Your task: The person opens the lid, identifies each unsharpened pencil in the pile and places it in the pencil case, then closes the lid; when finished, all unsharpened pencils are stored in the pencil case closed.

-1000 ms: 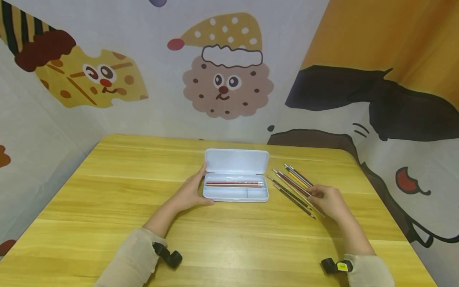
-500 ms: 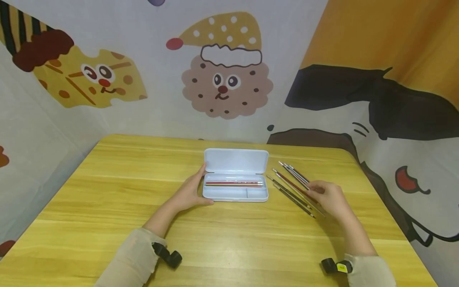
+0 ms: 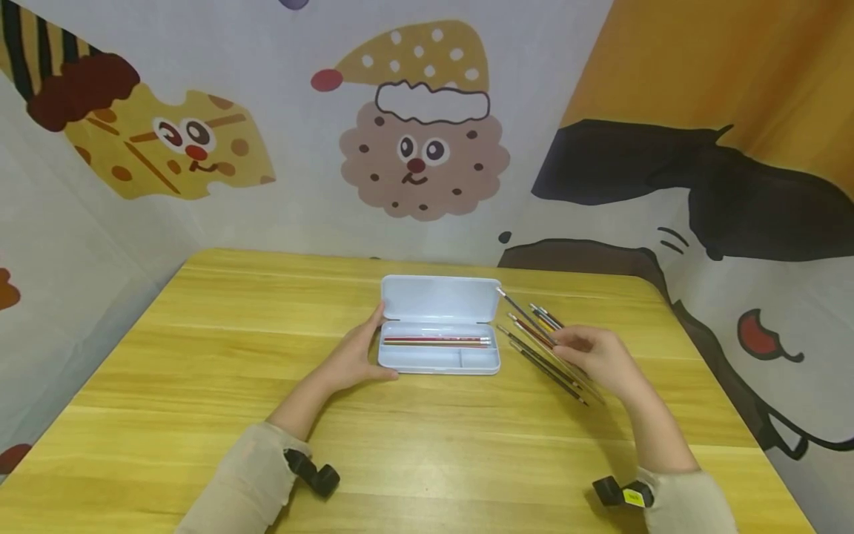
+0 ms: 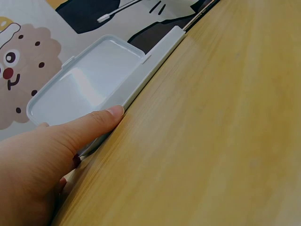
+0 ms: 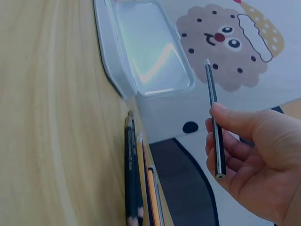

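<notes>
Right wrist: right hand [image 5: 256, 162] pinches pencil [image 5: 213, 110]; left hand [image 4: 44, 160] flat against case [image 4: 94, 84].

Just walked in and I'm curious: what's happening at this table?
A person sits at a yellow wooden table with an open white pencil case. Their left hand rests against the case's left end, thumb along its front edge. Their right hand pinches one dark pencil, lifted off the table. More loose pencils lie to the right of the case, and a couple of pencils in the case already lie in its tray.
</notes>
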`<action>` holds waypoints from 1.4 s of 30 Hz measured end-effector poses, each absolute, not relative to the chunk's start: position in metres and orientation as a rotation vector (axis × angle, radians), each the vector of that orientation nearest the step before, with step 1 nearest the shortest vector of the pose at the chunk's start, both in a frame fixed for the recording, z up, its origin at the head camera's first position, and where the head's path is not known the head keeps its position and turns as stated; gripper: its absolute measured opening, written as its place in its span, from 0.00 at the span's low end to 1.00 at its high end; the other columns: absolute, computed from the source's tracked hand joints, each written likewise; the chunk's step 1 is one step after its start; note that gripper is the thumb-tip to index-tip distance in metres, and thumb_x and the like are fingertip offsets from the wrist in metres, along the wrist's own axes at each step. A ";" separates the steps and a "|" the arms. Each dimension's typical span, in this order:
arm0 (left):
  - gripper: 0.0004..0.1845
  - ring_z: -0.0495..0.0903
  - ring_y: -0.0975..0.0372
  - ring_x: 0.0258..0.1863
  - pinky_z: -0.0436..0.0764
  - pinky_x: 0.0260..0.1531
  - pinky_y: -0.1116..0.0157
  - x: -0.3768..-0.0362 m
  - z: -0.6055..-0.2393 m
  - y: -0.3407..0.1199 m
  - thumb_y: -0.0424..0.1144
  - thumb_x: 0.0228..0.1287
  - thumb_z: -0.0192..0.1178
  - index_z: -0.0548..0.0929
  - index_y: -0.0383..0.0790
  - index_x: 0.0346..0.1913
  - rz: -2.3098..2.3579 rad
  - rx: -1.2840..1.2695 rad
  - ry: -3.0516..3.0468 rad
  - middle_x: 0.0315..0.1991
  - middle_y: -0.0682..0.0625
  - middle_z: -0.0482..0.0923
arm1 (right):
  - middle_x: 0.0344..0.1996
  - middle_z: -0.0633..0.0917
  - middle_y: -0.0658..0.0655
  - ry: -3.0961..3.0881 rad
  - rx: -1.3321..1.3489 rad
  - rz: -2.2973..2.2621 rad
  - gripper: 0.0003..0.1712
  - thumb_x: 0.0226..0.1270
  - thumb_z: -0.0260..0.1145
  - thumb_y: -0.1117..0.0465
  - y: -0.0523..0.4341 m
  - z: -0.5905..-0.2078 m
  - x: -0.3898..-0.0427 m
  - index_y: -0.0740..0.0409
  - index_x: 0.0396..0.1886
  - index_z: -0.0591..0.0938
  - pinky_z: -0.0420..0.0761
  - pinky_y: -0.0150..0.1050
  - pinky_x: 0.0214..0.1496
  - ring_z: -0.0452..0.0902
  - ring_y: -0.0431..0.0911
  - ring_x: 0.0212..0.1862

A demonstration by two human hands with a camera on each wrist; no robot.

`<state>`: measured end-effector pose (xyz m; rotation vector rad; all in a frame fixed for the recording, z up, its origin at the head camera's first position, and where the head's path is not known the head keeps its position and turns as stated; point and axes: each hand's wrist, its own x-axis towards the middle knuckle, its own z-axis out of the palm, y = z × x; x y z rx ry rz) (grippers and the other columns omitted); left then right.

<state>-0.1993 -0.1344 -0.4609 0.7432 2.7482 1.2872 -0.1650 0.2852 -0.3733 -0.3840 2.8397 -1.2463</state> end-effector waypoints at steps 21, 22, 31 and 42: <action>0.71 0.55 0.50 0.70 0.51 0.68 0.51 -0.202 -0.462 -0.134 0.52 0.39 0.79 0.33 0.49 0.76 1.286 0.747 2.746 0.71 0.45 0.59 | 0.37 0.86 0.56 2.689 -0.647 -1.241 0.11 0.61 0.69 0.67 0.228 -0.364 -0.200 0.62 0.44 0.86 0.82 0.41 0.43 0.81 0.47 0.40; 0.71 0.55 0.51 0.70 0.51 0.68 0.51 -0.201 -0.462 -0.134 0.52 0.39 0.79 0.33 0.49 0.76 1.285 0.746 2.746 0.71 0.46 0.59 | 0.37 0.86 0.56 2.686 -0.666 -1.236 0.11 0.61 0.68 0.66 0.225 -0.363 -0.201 0.62 0.44 0.86 0.82 0.42 0.43 0.81 0.48 0.40; 0.71 0.54 0.52 0.70 0.50 0.69 0.53 -0.199 -0.460 -0.135 0.51 0.39 0.79 0.33 0.49 0.76 1.286 0.736 2.738 0.71 0.47 0.60 | 0.33 0.84 0.57 2.606 -0.747 -1.211 0.11 0.63 0.67 0.65 0.200 -0.364 -0.219 0.60 0.45 0.86 0.78 0.37 0.25 0.73 0.43 0.23; 0.71 0.54 0.51 0.70 0.51 0.68 0.51 -0.199 -0.460 -0.135 0.50 0.39 0.79 0.33 0.51 0.76 1.303 0.727 2.734 0.70 0.47 0.60 | 0.34 0.86 0.51 2.699 -0.872 -1.075 0.08 0.61 0.68 0.68 0.172 -0.382 -0.239 0.61 0.40 0.87 0.79 0.39 0.38 0.77 0.44 0.35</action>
